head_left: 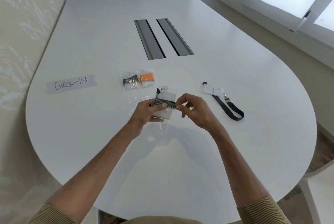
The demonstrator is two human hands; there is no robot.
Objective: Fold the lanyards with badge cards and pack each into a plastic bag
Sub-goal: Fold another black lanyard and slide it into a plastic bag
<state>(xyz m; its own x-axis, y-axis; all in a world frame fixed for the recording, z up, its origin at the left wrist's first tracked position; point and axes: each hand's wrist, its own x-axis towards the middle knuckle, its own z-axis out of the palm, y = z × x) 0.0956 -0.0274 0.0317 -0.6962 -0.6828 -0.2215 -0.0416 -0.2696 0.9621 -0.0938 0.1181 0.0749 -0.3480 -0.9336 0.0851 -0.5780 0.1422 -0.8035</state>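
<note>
Left hand [146, 112] grips badge card [170, 95], right hand [196, 110] pinches lanyard [167, 104].

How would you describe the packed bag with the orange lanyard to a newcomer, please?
On the white table, look just below the two grey slots, toward the person. Two packed bags lie side by side there; yours is the right bag. Its lanyard is orange, while the left bag holds black.

White table [226, 151] bears tape label [71, 84], two packed bags [147, 80], empty bag [136, 102], loose lanyard [233, 110]
</note>
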